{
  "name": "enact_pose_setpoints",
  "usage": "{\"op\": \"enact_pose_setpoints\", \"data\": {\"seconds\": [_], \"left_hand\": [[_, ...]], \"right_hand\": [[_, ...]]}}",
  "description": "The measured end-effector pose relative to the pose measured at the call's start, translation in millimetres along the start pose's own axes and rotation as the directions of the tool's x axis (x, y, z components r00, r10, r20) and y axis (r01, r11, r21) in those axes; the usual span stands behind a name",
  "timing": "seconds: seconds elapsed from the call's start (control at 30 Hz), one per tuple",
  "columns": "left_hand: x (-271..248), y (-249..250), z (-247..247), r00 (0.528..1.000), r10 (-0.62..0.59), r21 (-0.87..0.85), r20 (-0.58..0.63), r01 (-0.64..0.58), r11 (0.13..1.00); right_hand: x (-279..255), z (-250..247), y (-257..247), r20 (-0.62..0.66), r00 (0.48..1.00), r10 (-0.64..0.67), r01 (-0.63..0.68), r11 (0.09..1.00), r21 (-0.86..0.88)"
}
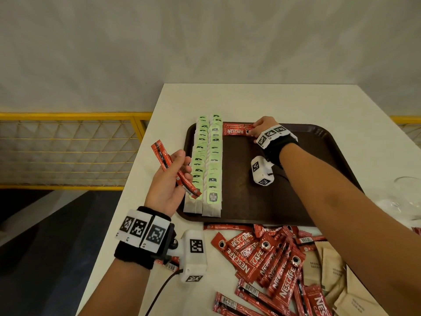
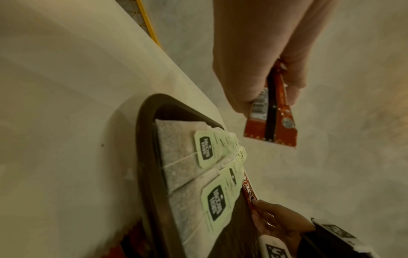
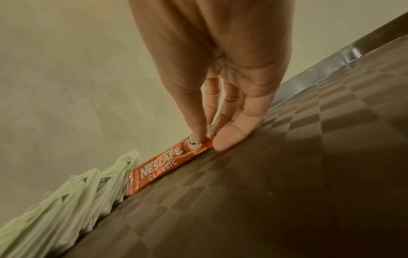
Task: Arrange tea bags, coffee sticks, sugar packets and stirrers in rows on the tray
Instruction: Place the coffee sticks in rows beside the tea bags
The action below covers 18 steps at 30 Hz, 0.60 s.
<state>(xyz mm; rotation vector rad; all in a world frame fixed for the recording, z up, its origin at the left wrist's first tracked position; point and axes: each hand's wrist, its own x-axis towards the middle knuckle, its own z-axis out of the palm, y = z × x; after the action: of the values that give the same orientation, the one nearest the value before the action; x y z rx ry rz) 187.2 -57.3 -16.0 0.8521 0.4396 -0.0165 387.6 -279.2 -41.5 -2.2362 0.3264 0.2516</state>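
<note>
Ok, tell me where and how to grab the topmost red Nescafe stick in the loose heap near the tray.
Pinch the red Nescafe coffee stick by its upper-left end, which juts clear of the loose heap, coming from the left. Its other end is tucked under overlapping sticks. A thumb-and-forefinger grip across the narrow width probably suits this flat, slim sachet.

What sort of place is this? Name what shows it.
Probably a staged work area rather than a café: a plain white table against a bare wall, and a yellow mesh railing beside it.
</note>
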Motion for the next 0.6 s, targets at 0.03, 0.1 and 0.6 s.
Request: {"op": "enact_pose_setpoints", "data": {"seconds": [0.03,0.1,0.6], "left_hand": [[0.1,-0.1,0.1,1.000,-0.001,0.002,-0.002,0.001,1.000],[0.4,0.0,-0.1,1.000,-0.001,0.003,-0.004,0.001,1.000],[-2.2,-0.9,9.6,0.995,-0.099,-0.117,0.021,0.101,0.988]], "right_hand": [[0.6,0.5,-0.5,-0.001,1.000,-0.004,0.004,1.000,-0.005],[0.6,1.1,-1.9,0.001,1.000,-0.014,0.014,1.000,-0.020],[-8.2,-9.1,6.6,-0.093,0.996,-0.002,0.004,1.000,0.020]]}}
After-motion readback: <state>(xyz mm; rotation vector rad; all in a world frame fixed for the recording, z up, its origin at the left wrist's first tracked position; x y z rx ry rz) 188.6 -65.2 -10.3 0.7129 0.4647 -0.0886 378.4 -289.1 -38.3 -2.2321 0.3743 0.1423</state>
